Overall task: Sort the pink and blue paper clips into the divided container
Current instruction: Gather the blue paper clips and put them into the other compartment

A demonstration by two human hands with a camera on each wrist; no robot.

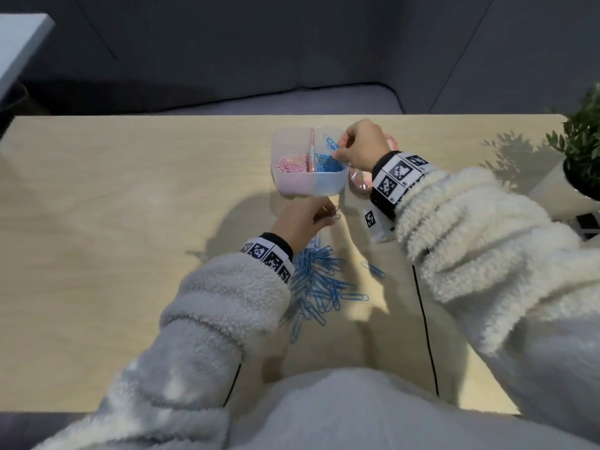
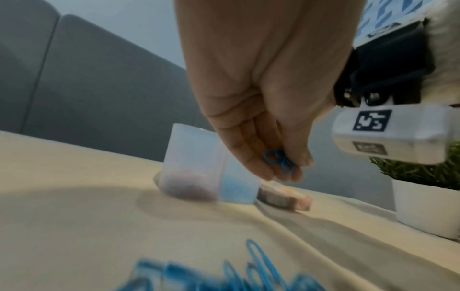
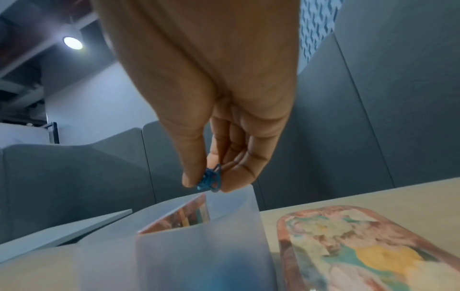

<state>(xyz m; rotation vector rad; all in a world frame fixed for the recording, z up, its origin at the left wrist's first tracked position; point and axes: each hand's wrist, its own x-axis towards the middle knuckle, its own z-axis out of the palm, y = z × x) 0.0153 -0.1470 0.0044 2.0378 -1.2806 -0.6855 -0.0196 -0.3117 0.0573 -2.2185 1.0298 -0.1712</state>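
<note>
Head view: right hand (image 1: 365, 147) is over the right edge of the frosted translucent plastic divided container (image 1: 337, 185), thumb and fingers pinching a small bunch of blue wire paper clips (image 3: 210, 180). Right wrist view confirms the pinch, directly above the container's right compartment. Left hand (image 1: 302, 219) sits just on the near side of the container, fingers curled and pinching a second small bunch of blue clips (image 2: 278, 161), as the left wrist view shows.

Container contents: pink wire paper clips (image 1: 292, 164) in the left compartment, sorted blue clips (image 1: 326, 164) in the right one, an upright divider (image 1: 312, 151) between them.

Key relation: the blue compartment lies straight below the right hand, so this hand is nearer and needs only to let go. The left hand is short of the near wall and must travel away from the body and slightly right to reach the same compartment. The divider's long axis runs away from the person; a drop left of it would land among pink.

Nearer than the container, towards the body: loose pile of blue clips (image 1: 319, 284) on the pale wooden table (image 1: 130, 254). No pink clips visible on the table. Judgement: pink done, blue part-way.

Just right of the container: flat floral-printed lid (image 3: 361, 252). Further right: green potted plant in a white pot (image 2: 423, 206).
</note>
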